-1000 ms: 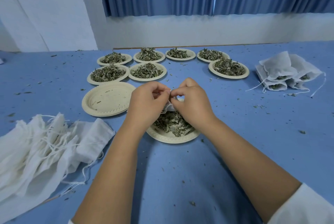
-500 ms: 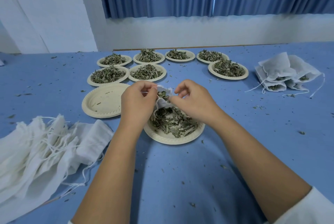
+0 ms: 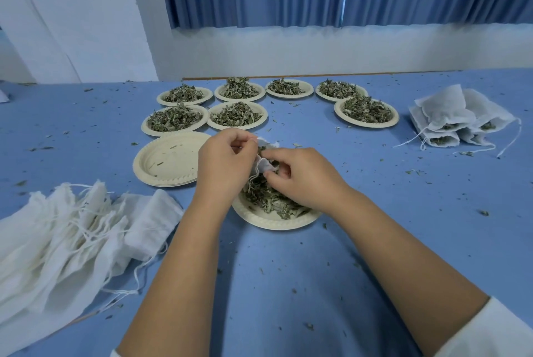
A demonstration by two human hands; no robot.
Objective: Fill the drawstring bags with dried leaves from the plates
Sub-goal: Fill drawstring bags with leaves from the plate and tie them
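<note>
2 forearms reaching forward, left hand (image 3: 226,162) and right hand (image 3: 302,176) pinching drawstring bag (image 3: 264,166) over plate (image 3: 274,219)

Bag (image 3: 264,167) partly hidden behind left hand (image 3: 226,162); near plate (image 3: 274,222) half covered; empty-bag pile (image 3: 57,241) cut by left edge.

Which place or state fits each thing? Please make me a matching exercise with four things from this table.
Things:
1. pile of flat white bags
2. pile of stuffed bags
3. bare plate
4. small bag

Places or states:
A. pinched by the left hand and right hand above a plate of leaves
B. at the right side of the table, leaves inside
C. at the left side
D. holds only a few crumbs

Pairs: 1-C, 2-B, 3-D, 4-A
</note>
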